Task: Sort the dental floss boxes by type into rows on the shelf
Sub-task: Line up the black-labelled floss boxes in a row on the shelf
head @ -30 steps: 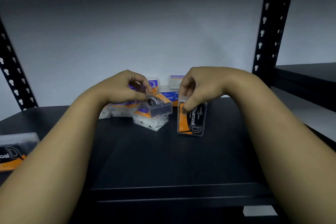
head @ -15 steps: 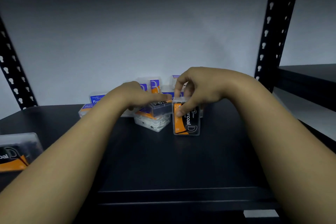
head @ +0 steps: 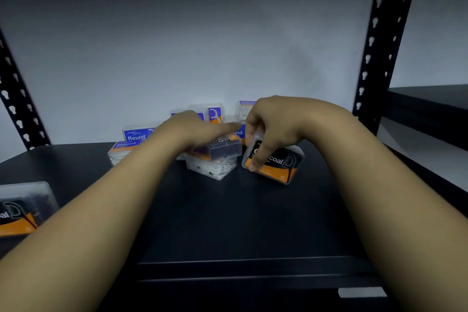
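A heap of clear floss boxes lies at the back middle of the black shelf (head: 228, 223). My right hand (head: 276, 129) grips a black-and-orange Charcoal box (head: 278, 163), tilted with its long side near the shelf. My left hand (head: 195, 132) reaches flat over the heap, fingers extended above a second Charcoal box (head: 224, 147) that rests on a clear box of white picks (head: 212, 168); whether it grips that box is unclear. Blue Round boxes (head: 136, 134) lie and stand behind, partly hidden by my hands.
Another Charcoal box (head: 20, 210) lies at the shelf's left edge. Black perforated uprights stand at left (head: 17, 109) and right (head: 379, 58). A neighbouring shelf (head: 430, 99) is on the right. A pale wall closes the back.
My right hand has turned its Charcoal box from upright to lying sideways and shifted it right. My left hand has stretched its fingers out over the heap.
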### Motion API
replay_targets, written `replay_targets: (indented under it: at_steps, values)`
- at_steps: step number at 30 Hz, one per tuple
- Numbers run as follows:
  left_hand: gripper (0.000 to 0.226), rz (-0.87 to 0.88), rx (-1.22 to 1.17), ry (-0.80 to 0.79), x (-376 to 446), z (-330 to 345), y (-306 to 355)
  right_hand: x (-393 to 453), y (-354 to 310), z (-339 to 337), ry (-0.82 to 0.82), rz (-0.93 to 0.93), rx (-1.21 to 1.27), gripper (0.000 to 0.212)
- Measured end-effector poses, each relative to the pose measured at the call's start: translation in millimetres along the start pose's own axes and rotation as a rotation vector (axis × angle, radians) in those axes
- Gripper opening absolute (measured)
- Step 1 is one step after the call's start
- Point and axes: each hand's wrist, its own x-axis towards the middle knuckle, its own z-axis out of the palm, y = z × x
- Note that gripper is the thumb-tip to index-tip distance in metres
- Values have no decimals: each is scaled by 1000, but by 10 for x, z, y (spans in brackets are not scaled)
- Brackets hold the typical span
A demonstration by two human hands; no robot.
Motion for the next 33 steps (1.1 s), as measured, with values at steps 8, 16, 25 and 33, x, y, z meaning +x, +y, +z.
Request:
replay_targets:
  at_steps: [8,16,25,33]
  values:
    - [71,-25,-35,-38,-82,-137,38,-5,22,-3,-119,36,-22,46]
    - [66,208,-87,-180,-113,-289,-50,-56,12,-34,-193,0,-31,40]
    - [80,459,166,-211,-186,-364,-65,-69,-8,-33,-239,-28,-61,44]
    - [54,526,184,-284,-265,-373,-24,-28,-19,30,-280,-33,-74,44]
